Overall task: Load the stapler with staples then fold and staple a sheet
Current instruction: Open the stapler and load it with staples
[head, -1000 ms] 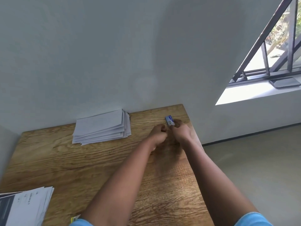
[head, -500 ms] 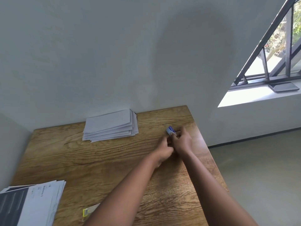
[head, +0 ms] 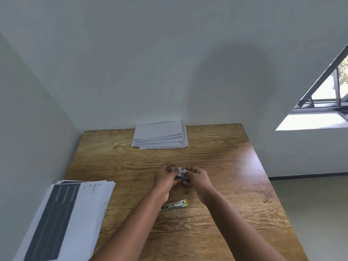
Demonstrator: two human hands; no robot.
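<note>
Both hands meet over the middle of the wooden table point(head: 235, 166). Between them is a small blue and white staple box point(head: 180, 172). My left hand point(head: 165, 178) grips its left side and my right hand point(head: 197, 178) grips its right side; whether the box is open is too small to tell. A stapler point(head: 176, 204) with a silver body and yellow tip lies flat on the table just below the hands, partly hidden by my left forearm. A stack of folded white sheets point(head: 160, 134) rests at the table's far edge by the wall.
A pile of printed sheets point(head: 64, 219) with a dark block lies at the table's near left corner. Walls close the table's left and far sides. The right edge drops to the floor point(head: 310, 213). A window point(head: 327, 102) is at the far right.
Both hands have brought the staple box from the far right part of the table toward its middle. The view has tilted down and left, so the stapler and printed pile now show more.
</note>
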